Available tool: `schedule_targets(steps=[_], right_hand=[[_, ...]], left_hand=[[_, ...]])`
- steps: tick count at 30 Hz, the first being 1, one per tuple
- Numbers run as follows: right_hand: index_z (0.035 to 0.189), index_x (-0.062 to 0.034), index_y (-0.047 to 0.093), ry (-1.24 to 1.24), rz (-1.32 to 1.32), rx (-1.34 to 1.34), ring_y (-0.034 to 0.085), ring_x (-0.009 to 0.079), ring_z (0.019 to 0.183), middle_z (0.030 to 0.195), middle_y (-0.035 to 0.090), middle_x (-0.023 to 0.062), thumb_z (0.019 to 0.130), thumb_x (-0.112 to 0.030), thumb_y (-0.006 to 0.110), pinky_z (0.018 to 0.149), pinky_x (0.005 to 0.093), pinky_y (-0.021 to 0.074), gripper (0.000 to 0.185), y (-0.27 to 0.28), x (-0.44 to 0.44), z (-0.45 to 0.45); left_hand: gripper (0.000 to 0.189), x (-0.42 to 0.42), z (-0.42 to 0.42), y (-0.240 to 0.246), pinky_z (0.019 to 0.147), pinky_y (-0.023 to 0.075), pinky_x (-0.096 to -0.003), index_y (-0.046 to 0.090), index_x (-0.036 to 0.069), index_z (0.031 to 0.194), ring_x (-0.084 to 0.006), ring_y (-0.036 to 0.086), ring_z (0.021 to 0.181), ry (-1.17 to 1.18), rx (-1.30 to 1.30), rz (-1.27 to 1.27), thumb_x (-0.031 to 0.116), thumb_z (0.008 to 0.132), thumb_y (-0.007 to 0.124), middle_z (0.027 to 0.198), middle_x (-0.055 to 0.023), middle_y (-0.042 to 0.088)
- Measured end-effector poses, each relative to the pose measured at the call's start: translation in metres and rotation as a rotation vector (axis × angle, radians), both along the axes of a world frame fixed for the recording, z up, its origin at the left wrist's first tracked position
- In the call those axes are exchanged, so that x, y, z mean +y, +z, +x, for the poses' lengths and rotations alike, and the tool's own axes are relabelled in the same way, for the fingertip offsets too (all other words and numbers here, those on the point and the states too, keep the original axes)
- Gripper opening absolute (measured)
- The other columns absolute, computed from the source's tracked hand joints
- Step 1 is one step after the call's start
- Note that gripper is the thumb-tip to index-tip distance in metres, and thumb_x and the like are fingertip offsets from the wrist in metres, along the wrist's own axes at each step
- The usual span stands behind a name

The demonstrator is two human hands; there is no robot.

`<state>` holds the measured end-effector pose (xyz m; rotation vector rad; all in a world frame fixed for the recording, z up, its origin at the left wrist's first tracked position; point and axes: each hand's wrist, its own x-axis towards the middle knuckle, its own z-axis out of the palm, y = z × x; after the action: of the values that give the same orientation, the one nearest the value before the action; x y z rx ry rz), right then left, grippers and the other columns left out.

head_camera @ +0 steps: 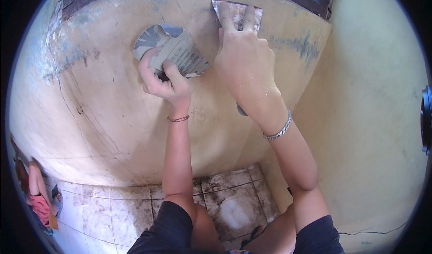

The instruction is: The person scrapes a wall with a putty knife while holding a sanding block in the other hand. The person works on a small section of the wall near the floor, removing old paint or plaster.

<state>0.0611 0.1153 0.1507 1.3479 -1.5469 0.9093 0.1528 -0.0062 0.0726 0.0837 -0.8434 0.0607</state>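
Note:
My left hand (168, 85) grips a torn, curled piece of sandpaper (184, 53), its printed grey-beige back facing me. Thumb and forefinger pinch the sheet in front of the yellowish painted wall (135, 132). My right hand (248, 61) holds a putty knife with a paint-smeared, flared metal blade (238, 16). Two fingers lie spread along that blade, whose wide edge points up the wall. A dark handle end (241, 110) shows below the palm; the rest of the handle is hidden. Whether the blade edge touches the wall I cannot tell.
A dark window frame (317, 2) runs above the wall. Blue-grey worn paint (300, 48) and long cracks mark its surface. To the right stands a pale side wall (364, 119). Stained white floor tiles (130, 213) lie below. Another person's leg (37, 179) is at the far left.

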Motion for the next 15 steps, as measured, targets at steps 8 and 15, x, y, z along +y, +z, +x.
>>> schedule_targets(steps=[8, 15], right_hand=[[0.153, -0.0159, 0.044, -0.031, -0.006, -0.005, 0.069, 0.055, 0.094, 0.145, 0.043, 0.0428, 0.101, -0.017, 0.053, 0.072, 0.0543, 0.0617, 0.052, 0.005, 0.008, -0.012], [0.151, -0.0075, 0.044, -0.054, 0.322, 0.397, 0.07, 0.0466, 0.092, 0.133, 0.061, 0.0313, 0.102, -0.006, 0.046, 0.078, 0.0481, 0.0601, 0.049, 0.042, 0.042, -0.026]], left_hand=[[0.03, 0.013, -0.007, -0.002, 0.048, 0.0388, -0.0267, 0.063, -0.003, 0.109, -0.0122, 0.051, 0.053, 0.119, -0.063, 0.078, 0.0, 0.081, 0.054, 0.078, -0.0073, 0.064], [0.032, -0.005, 0.014, -0.002, 0.053, 0.0469, -0.0292, 0.062, -0.004, 0.111, -0.0161, 0.059, 0.061, 0.135, -0.068, 0.071, -0.003, 0.081, 0.053, 0.089, -0.0121, 0.068]])
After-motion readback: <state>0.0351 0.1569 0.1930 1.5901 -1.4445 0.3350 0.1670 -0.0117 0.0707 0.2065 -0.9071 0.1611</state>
